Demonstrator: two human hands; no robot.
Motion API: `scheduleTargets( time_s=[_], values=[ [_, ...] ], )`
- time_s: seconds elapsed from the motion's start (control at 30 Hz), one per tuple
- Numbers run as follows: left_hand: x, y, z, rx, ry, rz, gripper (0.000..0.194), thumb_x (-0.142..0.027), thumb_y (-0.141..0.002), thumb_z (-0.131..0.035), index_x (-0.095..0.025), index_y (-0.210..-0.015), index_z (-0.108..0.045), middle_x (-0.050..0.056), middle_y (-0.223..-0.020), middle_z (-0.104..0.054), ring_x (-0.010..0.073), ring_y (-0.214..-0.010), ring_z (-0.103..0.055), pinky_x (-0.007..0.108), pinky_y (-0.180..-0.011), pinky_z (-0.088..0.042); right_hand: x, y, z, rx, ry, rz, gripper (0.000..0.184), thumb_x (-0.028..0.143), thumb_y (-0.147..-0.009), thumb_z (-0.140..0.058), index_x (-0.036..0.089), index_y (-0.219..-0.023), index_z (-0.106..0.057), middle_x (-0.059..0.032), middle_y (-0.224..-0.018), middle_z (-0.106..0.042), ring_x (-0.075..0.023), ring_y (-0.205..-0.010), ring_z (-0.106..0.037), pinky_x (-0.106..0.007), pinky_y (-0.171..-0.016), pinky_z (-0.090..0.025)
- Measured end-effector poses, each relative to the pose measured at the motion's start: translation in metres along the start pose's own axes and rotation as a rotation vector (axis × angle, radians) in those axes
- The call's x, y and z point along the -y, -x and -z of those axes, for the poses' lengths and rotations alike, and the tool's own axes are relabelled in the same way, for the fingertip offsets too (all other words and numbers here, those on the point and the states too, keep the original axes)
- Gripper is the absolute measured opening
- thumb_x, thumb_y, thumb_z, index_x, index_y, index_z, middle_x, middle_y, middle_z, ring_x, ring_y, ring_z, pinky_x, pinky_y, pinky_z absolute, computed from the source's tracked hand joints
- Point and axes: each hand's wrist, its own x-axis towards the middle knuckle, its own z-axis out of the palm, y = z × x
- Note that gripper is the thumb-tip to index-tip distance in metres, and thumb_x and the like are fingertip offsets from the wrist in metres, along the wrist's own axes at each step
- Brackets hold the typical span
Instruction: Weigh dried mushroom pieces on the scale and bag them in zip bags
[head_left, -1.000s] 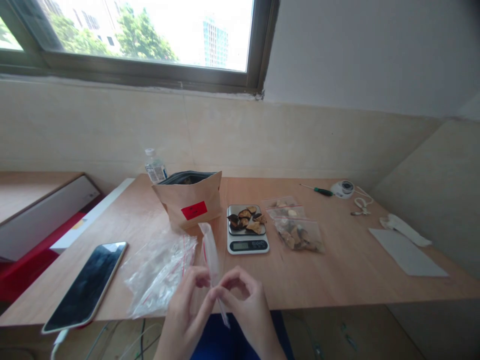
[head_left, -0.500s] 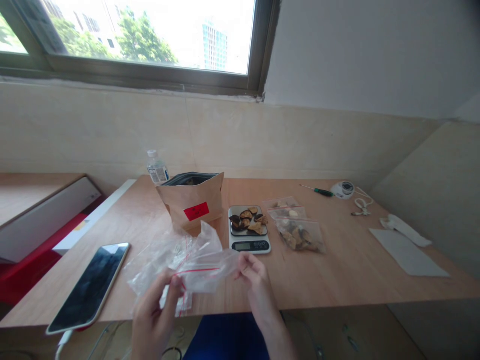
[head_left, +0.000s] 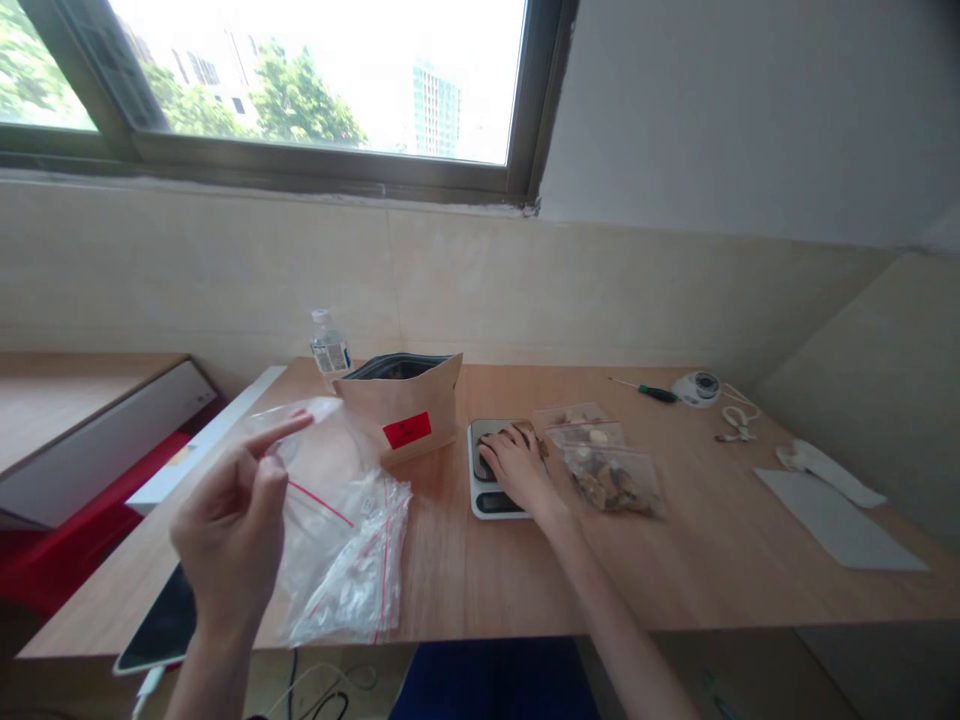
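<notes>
My left hand (head_left: 236, 510) is raised over the table's left side. Its thumb and fingers pinch a clear zip bag (head_left: 315, 450) with a red seal line. Below that lies a pile of clear zip bags (head_left: 345, 580). My right hand (head_left: 517, 465) rests over the small kitchen scale (head_left: 480, 504), fingers curled on the dried brown slices (head_left: 541, 447); most slices are hidden beneath it. Behind the bags stands an open brown paper pouch (head_left: 420, 400) with a red label. Right of the scale lie filled zip bags (head_left: 611, 480) holding similar pieces.
A phone (head_left: 161, 620) with a cable lies at the left front edge. A plastic bottle (head_left: 330, 345) stands behind the pouch. At the right are a screwdriver (head_left: 656, 393), a white camera (head_left: 697, 388) with its cord, and a white sheet (head_left: 840, 520).
My right hand has let go of the zip bag and moved forward onto the slices on the scale. My left hand has lifted the bag up and to the left.
</notes>
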Motion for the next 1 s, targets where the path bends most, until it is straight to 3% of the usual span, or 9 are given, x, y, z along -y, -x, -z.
scheduleTargets(
  time_s=[0.07, 0.13, 0.23, 0.33, 0.4, 0.5, 0.63, 0.83, 1.0],
  values=[
    [0.002, -0.01, -0.007, -0.036, 0.055, -0.029, 0.031, -0.009, -0.075, -0.049, -0.018, -0.052, -0.031, -0.002, -0.072, -0.064, 0.0122, -0.073, -0.063, 0.031, -0.078, -0.051, -0.003, 0.0, 0.004, 0.0, 0.013, -0.002, 0.033, 0.031, -0.096, -0.035, 0.023, -0.105, -0.066, -0.0099, -0.112, -0.067, -0.0277, -0.121, -0.045, -0.052, -0.101, -0.024],
    [0.005, -0.017, -0.012, -0.036, 0.061, -0.058, 0.028, -0.006, -0.074, -0.046, -0.018, -0.052, -0.032, -0.005, -0.062, -0.054, 0.0073, -0.061, -0.055, 0.025, -0.067, -0.048, -0.002, 0.001, 0.012, -0.009, -0.028, -0.02, 0.034, 0.032, -0.097, -0.033, 0.024, -0.108, -0.064, -0.0081, -0.116, -0.065, -0.0267, -0.123, -0.044, -0.05, -0.101, -0.026],
    [0.007, -0.03, -0.015, 0.085, -0.033, -0.008, 0.027, -0.01, -0.077, -0.048, -0.018, -0.056, -0.033, -0.006, -0.06, -0.047, 0.0053, -0.058, -0.048, 0.019, -0.057, -0.04, -0.002, 0.001, 0.029, -0.114, -0.158, -0.066, 0.038, 0.034, -0.097, -0.029, 0.023, -0.112, -0.062, -0.0063, -0.119, -0.064, -0.0222, -0.119, -0.049, -0.042, -0.1, -0.031],
    [0.006, -0.047, -0.018, 0.152, -0.25, 0.011, 0.013, -0.025, -0.083, -0.054, -0.013, -0.079, -0.052, -0.002, -0.081, -0.053, 0.0043, -0.058, -0.043, 0.02, -0.061, -0.041, -0.015, -0.003, 0.043, -0.277, -0.295, -0.096, 0.04, 0.035, -0.096, -0.027, 0.02, -0.111, -0.061, -0.0083, -0.115, -0.064, -0.019, -0.112, -0.053, -0.036, -0.098, -0.037],
    [0.002, -0.06, -0.023, 0.166, -0.407, -0.09, 0.03, -0.032, -0.084, -0.056, -0.011, -0.105, -0.055, 0.004, -0.103, -0.051, 0.005, -0.063, -0.044, 0.026, -0.073, -0.045, -0.033, -0.005, 0.047, -0.323, -0.329, -0.129, 0.041, 0.035, -0.095, -0.028, 0.017, -0.111, -0.061, -0.0109, -0.113, -0.064, -0.0197, -0.11, -0.055, -0.036, -0.098, -0.038],
    [-0.005, -0.078, -0.034, 0.254, -0.567, -0.204, 0.042, -0.04, -0.086, -0.053, -0.012, -0.117, -0.055, 0.009, -0.117, -0.047, 0.0122, -0.078, -0.054, 0.036, -0.087, -0.043, -0.062, -0.007, 0.039, -0.254, -0.342, -0.226, 0.043, 0.039, -0.092, -0.033, 0.014, -0.113, -0.061, -0.015, -0.12, -0.06, -0.0228, -0.116, -0.052, -0.04, -0.102, -0.034],
    [-0.003, -0.088, -0.049, 0.427, -0.689, -0.153, 0.039, -0.048, -0.085, -0.05, -0.02, -0.11, -0.061, 0.008, -0.116, -0.053, 0.0229, -0.091, -0.06, 0.038, -0.081, -0.046, -0.084, -0.004, 0.019, -0.131, -0.394, -0.307, 0.047, 0.044, -0.091, -0.034, 0.012, -0.111, -0.063, -0.0181, -0.121, -0.061, -0.0251, -0.116, -0.054, -0.041, -0.099, -0.037],
    [0.008, -0.085, -0.054, 0.516, -0.778, -0.089, 0.031, -0.046, -0.084, -0.05, -0.024, -0.1, -0.065, 0.004, -0.105, -0.063, 0.0257, -0.09, -0.062, 0.035, -0.077, -0.046, -0.077, -0.004, 0.01, -0.069, -0.443, -0.32, 0.058, 0.054, -0.092, -0.026, 0.015, -0.103, -0.068, -0.0159, -0.11, -0.068, -0.0262, -0.109, -0.06, -0.041, -0.095, -0.041],
    [0.002, -0.086, -0.052, 0.614, -0.841, -0.08, 0.032, -0.047, -0.085, -0.045, -0.027, -0.1, -0.064, 0.004, -0.099, -0.068, 0.0271, -0.09, -0.062, 0.031, -0.068, -0.044, -0.073, -0.005, 0.009, -0.056, -0.48, -0.302, 0.067, 0.063, -0.089, -0.023, 0.016, -0.111, -0.065, -0.0125, -0.125, -0.06, -0.024, -0.123, -0.049, -0.041, -0.107, -0.031]
  ],
)
